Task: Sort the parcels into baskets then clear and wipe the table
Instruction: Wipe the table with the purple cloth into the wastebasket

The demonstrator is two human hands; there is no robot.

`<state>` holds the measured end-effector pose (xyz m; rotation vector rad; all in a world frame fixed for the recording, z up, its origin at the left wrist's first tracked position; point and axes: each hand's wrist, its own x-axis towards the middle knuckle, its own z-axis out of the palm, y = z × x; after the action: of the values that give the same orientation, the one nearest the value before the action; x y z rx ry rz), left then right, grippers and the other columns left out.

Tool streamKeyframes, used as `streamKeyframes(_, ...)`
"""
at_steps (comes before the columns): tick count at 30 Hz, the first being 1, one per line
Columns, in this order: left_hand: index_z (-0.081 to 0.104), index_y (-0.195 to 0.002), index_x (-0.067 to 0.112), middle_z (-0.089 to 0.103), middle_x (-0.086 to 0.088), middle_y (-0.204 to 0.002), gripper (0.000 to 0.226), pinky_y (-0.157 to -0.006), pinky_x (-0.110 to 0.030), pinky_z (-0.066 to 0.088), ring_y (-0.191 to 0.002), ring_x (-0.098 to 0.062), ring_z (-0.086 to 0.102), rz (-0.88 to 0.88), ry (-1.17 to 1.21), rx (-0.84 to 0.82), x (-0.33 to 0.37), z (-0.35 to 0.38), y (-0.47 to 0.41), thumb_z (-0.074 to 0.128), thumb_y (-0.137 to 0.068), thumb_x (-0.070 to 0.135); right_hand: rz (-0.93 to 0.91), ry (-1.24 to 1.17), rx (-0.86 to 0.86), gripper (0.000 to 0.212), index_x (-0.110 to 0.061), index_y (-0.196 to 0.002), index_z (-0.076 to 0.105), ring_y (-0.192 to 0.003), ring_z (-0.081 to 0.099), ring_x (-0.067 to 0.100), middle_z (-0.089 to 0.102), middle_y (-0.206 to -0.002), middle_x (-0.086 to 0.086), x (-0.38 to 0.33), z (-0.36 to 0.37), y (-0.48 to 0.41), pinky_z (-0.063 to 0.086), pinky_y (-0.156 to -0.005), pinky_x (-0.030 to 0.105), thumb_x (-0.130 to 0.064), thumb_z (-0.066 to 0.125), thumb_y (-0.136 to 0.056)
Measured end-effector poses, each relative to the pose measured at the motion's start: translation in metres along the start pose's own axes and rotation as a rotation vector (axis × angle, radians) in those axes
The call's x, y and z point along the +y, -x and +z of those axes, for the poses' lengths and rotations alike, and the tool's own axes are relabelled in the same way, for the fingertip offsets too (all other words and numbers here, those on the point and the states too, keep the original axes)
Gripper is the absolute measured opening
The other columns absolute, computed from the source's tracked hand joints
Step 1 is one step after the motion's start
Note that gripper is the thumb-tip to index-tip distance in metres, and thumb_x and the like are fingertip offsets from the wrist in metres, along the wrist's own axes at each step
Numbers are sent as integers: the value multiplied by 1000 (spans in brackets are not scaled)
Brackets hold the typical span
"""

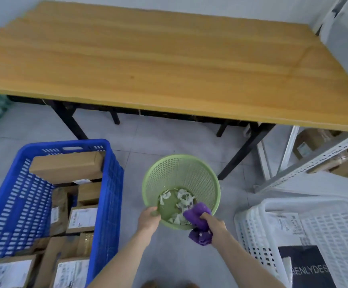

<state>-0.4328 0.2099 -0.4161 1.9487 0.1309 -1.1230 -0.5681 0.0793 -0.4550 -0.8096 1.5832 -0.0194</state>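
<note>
Tiled floor (169, 142) bears table (148, 59), blue basket (111, 183), white basket (250, 231)

Floor (144, 142) lane between blue basket (111, 183), left, and white basket (252, 227), right: blocked midway by green bin (181, 169). Far: worktop (169, 65) legs; metal rack (314, 161) crowds right.

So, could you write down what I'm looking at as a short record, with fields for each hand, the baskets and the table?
left hand: grips the rim of the green basket
right hand: holds a purple cloth at the basket's near rim
green basket contents: white paper scraps
blue crate: on the floor at left, holds cardboard parcels
white crate: on the floor at right, holds a dark packet
table: wooden top, black legs
</note>
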Motion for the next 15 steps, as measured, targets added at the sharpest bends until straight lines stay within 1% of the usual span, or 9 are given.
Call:
streamKeyframes(3, 48, -99, 23, 47, 3, -82, 23, -89, -37, 47, -94, -23, 50, 23, 35, 35, -22, 12, -35, 52, -93, 1, -14, -8, -27, 18, 1, -78, 58, -46, 51, 24, 61, -72, 16, 15, 10, -40, 38, -36, 18, -13, 68, -79)
streamKeyframes(6, 49, -98, 23, 46, 0, -94, 28, -84, -38, 49, -92, -25, 51, 47, 68, 53, -47, 29, -86, 52, -90, -4, -57, -44, -48, 18, 1, -77, 58, -42, 51, 23, 58, -68, 15, 28, 28, -94, 35, -33, 18, -14, 68, -80)
streamKeyframes(8, 59, -96, 19, 51, -3, -99, 24, -88, -41, 51, -93, -28, 56, 76, 83, 91, -59, 40, -117, 55, -87, -3, -88, -59, -56, 19, 2, -79, 59, -47, 52, 25, 59, -72, 18, 31, 38, -120, 37, -35, 19, -14, 68, -80)
streamKeyframes(9, 62, -102, 14, 56, -5, -104, 24, -90, -44, 52, -96, -30, 59, 118, 82, 101, -67, 47, -134, 57, -83, 1, -117, -75, -52, 20, 3, -81, 59, -51, 53, 26, 59, -74, 19, 34, 43, -138, 39, -38, 21, -15, 69, -80)
streamKeyframes(10, 63, -109, 12, 60, -10, -110, 33, -90, -47, 52, -97, -31, 61, 155, 91, 108, -72, 53, -154, 59, -77, 6, -145, -82, -59, 21, 2, -82, 59, -54, 53, 26, 59, -75, 19, 34, 48, -155, 40, -42, 22, -16, 69, -79)
streamKeyframes(11, 62, -112, 15, 61, -12, -112, 42, -88, -47, 53, -95, -30, 62, 177, 109, 108, -75, 58, -171, 59, -70, 9, -166, -87, -63, 21, 2, -82, 59, -54, 53, 26, 59, -74, 18, 31, 52, -166, 40, -44, 23, -16, 69, -80)
streamKeyframes(12, 60, -112, 19, 61, -12, -111, 43, -85, -46, 54, -90, -29, 61, 205, 142, 113, -80, 64, -190, 60, -70, 6, -206, -93, -74, 19, 2, -81, 58, -53, 52, 25, 58, -71, 17, 30, 58, -182, 40, -43, 23, -15, 68, -80)
streamKeyframes(13, 58, -116, 20, 59, -11, -112, 43, -81, -45, 55, -88, -29, 61, 227, 161, 127, -79, 65, -202, 61, -77, 1, -235, -94, -78, 17, 1, -79, 58, -50, 51, 24, 56, -68, 15, 24, 61, -188, 40, -40, 21, -13, 67, -81)
streamKeyframes(15, 53, -130, 17, 58, -11, -119, 47, -76, -45, 57, -91, -32, 64, 288, 171, 179, -83, 71, -236, 57, -87, -3, -312, -96, -106, 17, 1, -74, 57, -45, 48, 22, 53, -62, 13, 15, 72, -207, 38, -35, 18, -11, 65, -83)
